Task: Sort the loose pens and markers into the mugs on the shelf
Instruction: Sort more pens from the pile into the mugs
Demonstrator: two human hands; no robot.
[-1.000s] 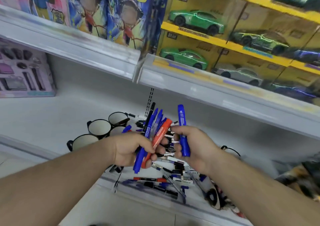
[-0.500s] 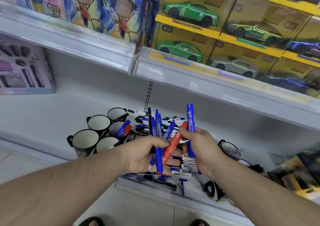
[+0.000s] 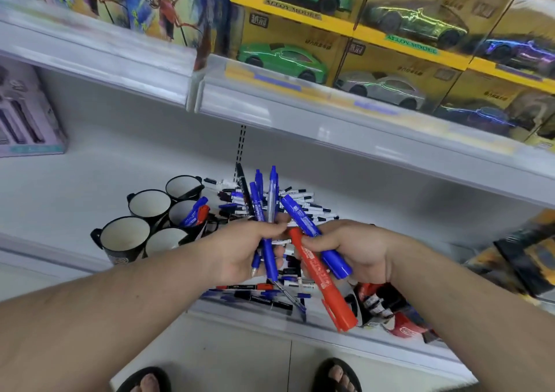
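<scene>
My left hand [image 3: 240, 250] grips a fanned bunch of pens [image 3: 261, 208], mostly blue with one black, their tips pointing up and away from me; my right hand [image 3: 357, 250] is curled round a thick blue marker [image 3: 312, 232] and a fat red marker [image 3: 322, 280], the red one angling down toward me, its upper end just beside my left fingers. Beneath both hands the loose pile of pens and markers [image 3: 303, 204] lies across the white shelf [image 3: 90, 181]; much of it is not yet sorted. To the left stands a cluster of black mugs [image 3: 124, 238]; one of them, the mug with markers [image 3: 187, 214], already holds a blue and a red one, while the others look empty from here. I judge I am mid-sort, separating fat markers from slim pens between my hands; the next move calls for carrying the right-hand pair over to that mug and dropping them in upright, without knocking its neighbours, which stand touching.
</scene>
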